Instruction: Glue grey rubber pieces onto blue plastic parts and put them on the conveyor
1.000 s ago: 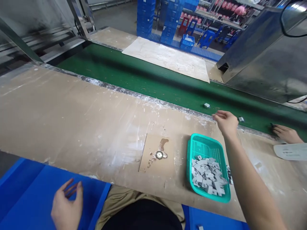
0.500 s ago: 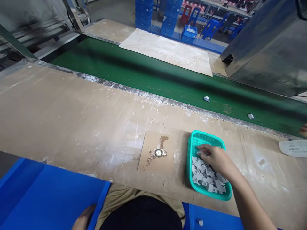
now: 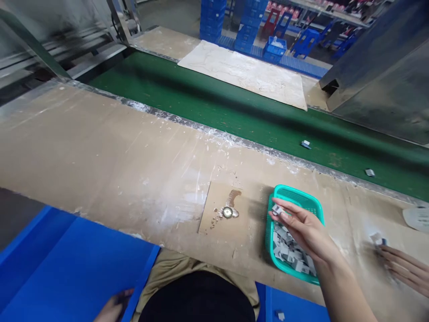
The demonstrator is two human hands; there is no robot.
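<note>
My right hand point(image 3: 306, 230) pinches a small white-and-grey block point(image 3: 277, 209) between thumb and fingers, over the left rim of a green plastic basket point(image 3: 271, 241). Many similar blocks point(image 3: 291, 250) lie loose inside the basket. Low at the left, my left hand point(image 3: 109, 309) is blurred and partly cut off by the frame, at the side of a blue bin point(image 3: 77, 268). Its fingers curl around something dark that I cannot make out. Left of the basket, a round metal-rimmed disc point(image 3: 227, 212) sits in a wet patch on a cardboard square point(image 3: 214, 228).
Another person's hand point(image 3: 404, 268) reaches in at right beside a white-and-blue piece point(image 3: 378, 239). A green conveyor belt point(image 3: 208, 103) beyond the worktop carries two small pieces. A white tray point(image 3: 415, 218) lies at the right edge. Another blue bin point(image 3: 298, 306) sits below the worktop.
My right hand has risen from among the blocks and moved to the basket's left rim, holding one block. Another person's hand has come in at right. The view has shifted slightly.
</note>
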